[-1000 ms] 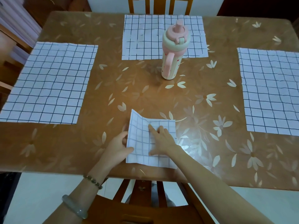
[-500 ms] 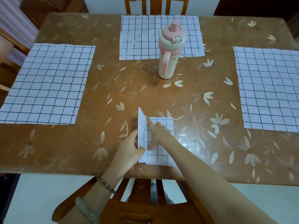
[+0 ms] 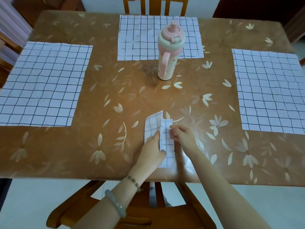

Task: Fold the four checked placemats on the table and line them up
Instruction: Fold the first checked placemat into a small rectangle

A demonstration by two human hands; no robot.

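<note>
By table edge [image 3: 99,173], narrow half-folded placemat [image 3: 168,146]

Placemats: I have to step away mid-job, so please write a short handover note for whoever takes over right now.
Left hand: grips the raised left flap of the near placemat, midway through folding it to the right.
Right hand: fingers curled on that placemat's right edge.
Left placemat, far placemat and right placemat: flat and unfolded on the table.
Bottle: upright mid-table, in front of the far placemat.
Done: near placemat is down to a narrow strip, current fold unfinished.
Left: finish it, fold the other three, line up all four.
</note>
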